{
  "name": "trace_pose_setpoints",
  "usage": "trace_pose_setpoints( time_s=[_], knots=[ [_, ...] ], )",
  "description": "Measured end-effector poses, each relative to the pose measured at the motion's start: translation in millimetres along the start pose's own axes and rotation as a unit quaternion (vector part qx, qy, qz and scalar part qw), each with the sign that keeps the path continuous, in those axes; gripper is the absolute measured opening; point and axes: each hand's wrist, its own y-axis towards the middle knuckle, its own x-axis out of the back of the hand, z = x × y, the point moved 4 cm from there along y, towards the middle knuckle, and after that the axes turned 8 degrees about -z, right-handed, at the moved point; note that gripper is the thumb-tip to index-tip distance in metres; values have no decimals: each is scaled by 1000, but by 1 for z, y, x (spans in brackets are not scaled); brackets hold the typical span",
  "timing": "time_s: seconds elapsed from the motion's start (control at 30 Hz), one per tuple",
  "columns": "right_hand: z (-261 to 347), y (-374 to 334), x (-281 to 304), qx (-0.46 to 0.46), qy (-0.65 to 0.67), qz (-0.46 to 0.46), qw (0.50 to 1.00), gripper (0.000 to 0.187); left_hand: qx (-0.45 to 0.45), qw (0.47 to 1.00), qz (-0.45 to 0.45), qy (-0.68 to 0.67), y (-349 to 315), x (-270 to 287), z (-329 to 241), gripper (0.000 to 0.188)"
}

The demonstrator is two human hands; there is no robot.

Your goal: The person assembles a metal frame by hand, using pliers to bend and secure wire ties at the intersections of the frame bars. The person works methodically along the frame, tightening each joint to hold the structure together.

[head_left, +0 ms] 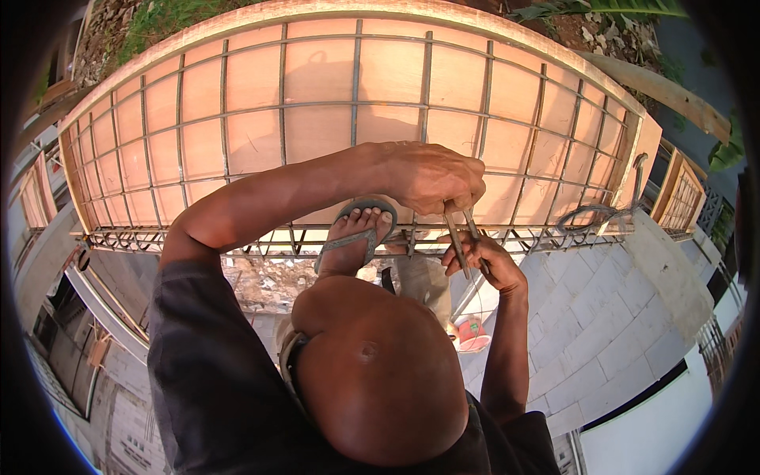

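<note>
My left hand [435, 178] reaches across from the left, fingers curled round the upper part of what look like pincers [457, 237]. Their two long, slim handles point down toward my body; the head is hidden. Just below, my right hand [492, 263] has its fingers bent round the lower handles. A thin wire [480, 305] hangs beneath it. Both hands are over the near edge of a steel rebar grid [355, 103], beside a narrow rebar cage [305, 240]. The grid lies above orange-brown formwork panels [317, 79].
My foot in a grey flip-flop [369, 233] rests at the rebar cage, with my bent knee [364, 348] in front. A loop of dark tie wire [590, 215] hangs at the right end. A timber rim [380, 9] borders the formwork. Grey paving [594, 309] and rubble [273, 277] lie below.
</note>
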Motion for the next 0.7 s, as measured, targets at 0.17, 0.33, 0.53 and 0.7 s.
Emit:
trace_pose_setpoints(
  time_s=[0.17,0.33,0.53,0.7],
  knots=[
    [1,7,45,76,-162,-192,965,59,112,993,-5,-21,-31,14,-8,9],
    [20,7,60,175,-426,-430,777,65,210,977,-36,-1,-55,37,15,6],
    [102,9,-22,155,-244,-268,919,74,172,979,-105,23,-55,24,29,9],
    [92,45,-56,108,-223,-97,964,52,159,979,-112,54,-43,31,38,9]
  ],
)
